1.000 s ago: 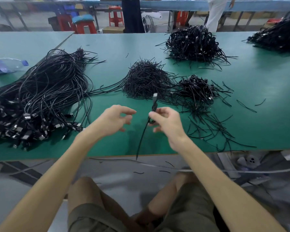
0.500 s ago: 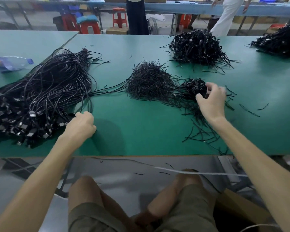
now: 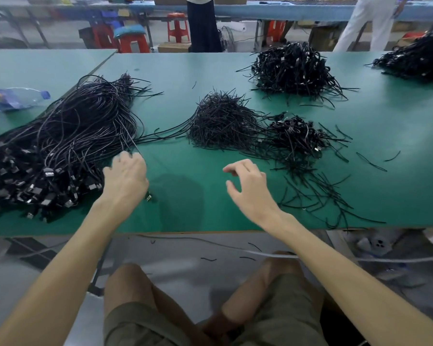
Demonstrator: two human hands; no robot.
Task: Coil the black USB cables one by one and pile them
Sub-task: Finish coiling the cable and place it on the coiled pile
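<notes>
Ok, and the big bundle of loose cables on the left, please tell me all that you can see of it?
The bundle of loose cables is a thick, uncoiled mass of thin, shiny black cords on the green table. Plugs with silver tips crowd its near left end; thin tails fan out at the far end. The left hand grips one cable at its right edge.

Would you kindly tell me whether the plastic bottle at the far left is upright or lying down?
Lying down: the plastic bottle rests lengthwise on the green table, its blue cap pointing right.
</notes>
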